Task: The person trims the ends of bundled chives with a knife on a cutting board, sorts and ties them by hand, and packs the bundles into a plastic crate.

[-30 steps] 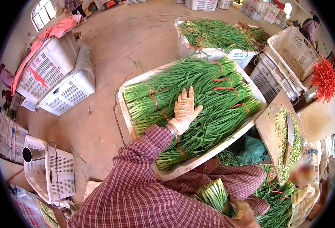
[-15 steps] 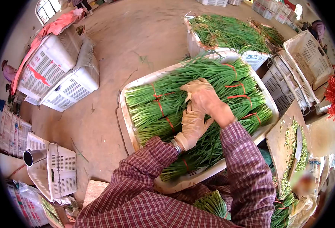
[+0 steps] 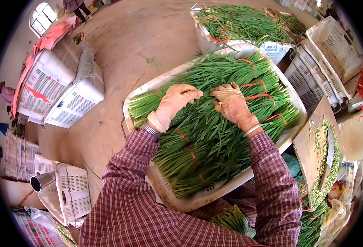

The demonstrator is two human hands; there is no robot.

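Observation:
Bundles of garlic chives [image 3: 181, 158], tied with red bands [image 3: 188, 149], lie packed in a white plastic crate [image 3: 286, 146] before me. My left hand [image 3: 176, 103], in a thin pale glove, hovers over the bundles on the left. Its fingers are pinched together; what they hold, if anything, is too small to tell. Right of it, my right hand [image 3: 232, 103], also gloved, rests on the leaves in the middle with fingers curled into them. The hands are a short gap apart. Another chive bundle [image 3: 232, 218] sits below the crate, near my lap.
A second crate of loose chives [image 3: 241, 24] stands behind. Stacked crates are at left [image 3: 51, 78] and right [image 3: 333, 53]. A board [image 3: 307, 144] with a knife [image 3: 329, 148] and cut pieces lies at right. A person [image 3: 77, 7] stands far back.
My hands, overlapping before, have come apart. The left hand moved left and up; the right stayed over the middle leaves. The view has shifted slightly.

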